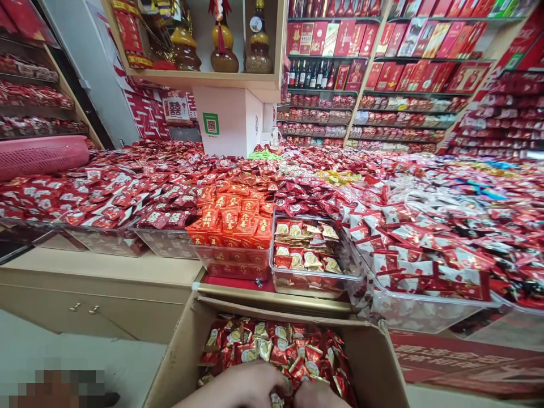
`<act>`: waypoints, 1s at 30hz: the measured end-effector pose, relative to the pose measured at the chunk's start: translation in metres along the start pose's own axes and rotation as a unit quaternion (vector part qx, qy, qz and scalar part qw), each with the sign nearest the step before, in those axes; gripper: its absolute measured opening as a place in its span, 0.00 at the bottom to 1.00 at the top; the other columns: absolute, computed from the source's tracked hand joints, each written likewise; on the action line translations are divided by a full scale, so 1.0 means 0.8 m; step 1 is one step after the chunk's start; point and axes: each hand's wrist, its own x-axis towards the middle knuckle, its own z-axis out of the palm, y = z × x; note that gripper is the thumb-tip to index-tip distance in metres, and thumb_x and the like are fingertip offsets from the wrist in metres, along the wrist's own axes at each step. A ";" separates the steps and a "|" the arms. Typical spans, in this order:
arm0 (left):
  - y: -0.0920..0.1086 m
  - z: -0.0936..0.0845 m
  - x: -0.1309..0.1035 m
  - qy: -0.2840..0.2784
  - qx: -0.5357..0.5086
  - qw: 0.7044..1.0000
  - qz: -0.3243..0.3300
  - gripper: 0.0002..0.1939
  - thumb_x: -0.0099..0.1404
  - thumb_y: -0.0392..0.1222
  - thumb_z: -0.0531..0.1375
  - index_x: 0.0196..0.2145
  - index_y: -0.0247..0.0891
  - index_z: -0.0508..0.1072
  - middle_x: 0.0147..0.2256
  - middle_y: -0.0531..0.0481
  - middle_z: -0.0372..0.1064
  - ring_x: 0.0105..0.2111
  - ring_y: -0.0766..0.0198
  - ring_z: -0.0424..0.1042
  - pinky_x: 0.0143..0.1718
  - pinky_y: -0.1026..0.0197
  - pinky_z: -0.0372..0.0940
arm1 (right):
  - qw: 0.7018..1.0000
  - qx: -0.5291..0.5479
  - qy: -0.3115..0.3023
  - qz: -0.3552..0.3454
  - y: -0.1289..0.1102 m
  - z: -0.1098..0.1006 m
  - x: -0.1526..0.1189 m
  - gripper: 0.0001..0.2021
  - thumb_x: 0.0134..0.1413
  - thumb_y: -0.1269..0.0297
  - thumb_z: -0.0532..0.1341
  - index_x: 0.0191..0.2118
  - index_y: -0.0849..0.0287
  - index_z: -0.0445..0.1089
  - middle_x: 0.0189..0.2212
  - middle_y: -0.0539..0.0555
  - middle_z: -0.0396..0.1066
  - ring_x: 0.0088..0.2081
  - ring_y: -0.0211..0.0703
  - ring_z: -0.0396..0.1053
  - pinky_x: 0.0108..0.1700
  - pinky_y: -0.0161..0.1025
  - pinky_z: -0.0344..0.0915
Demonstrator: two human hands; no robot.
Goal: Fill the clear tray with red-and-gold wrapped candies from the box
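Observation:
Both of my hands reach into an open cardboard box (385, 362) at the bottom of the view, among many red and gold wrapped candies (255, 331). My left hand (250, 382) has its fingers curled down around candies, close beside my right hand. Its fingertips are partly hidden. My right hand (317, 395) is cut off by the lower edge, and its fingers are hidden among the wrappers. Just beyond the box, a clear bin (310, 283) holds matching red and gold packets in neat rows, with some room below its rim.
Left of that bin stands a clear bin (232, 266) heaped with orange-red packets. A bin (425, 309) of red and white packets is at the right. A pink basket (42, 153) sits far left. Shelves (369, 56) rise behind.

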 end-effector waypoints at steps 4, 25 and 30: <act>0.015 -0.023 -0.009 0.053 -0.132 0.990 -0.004 0.27 0.35 0.49 0.64 0.36 0.42 0.70 0.30 0.51 0.68 0.26 0.60 0.65 0.23 0.64 0.56 | 0.995 0.077 -0.048 -0.038 -0.023 -0.084 -0.007 0.11 0.27 0.74 0.57 0.24 0.58 0.70 0.19 0.50 0.69 0.24 0.40 0.66 0.23 0.31 0.58; 0.071 -0.046 -0.012 0.155 -0.709 0.688 0.002 0.14 0.53 0.46 0.59 0.33 0.31 0.69 0.26 0.46 0.70 0.22 0.69 0.70 0.21 0.72 0.60 | 0.814 0.556 0.164 0.035 -0.038 -0.133 -0.028 0.13 0.40 0.56 0.61 0.27 0.62 0.64 0.21 0.49 0.64 0.23 0.32 0.60 0.25 0.30 0.58; 0.070 -0.050 -0.015 0.169 -0.725 0.668 -0.006 0.15 0.53 0.46 0.59 0.33 0.31 0.69 0.25 0.45 0.70 0.23 0.68 0.69 0.24 0.70 0.62 | 0.817 0.551 0.167 0.015 -0.044 -0.139 -0.038 0.15 0.40 0.56 0.61 0.34 0.60 0.63 0.28 0.51 0.66 0.29 0.37 0.64 0.31 0.33 0.62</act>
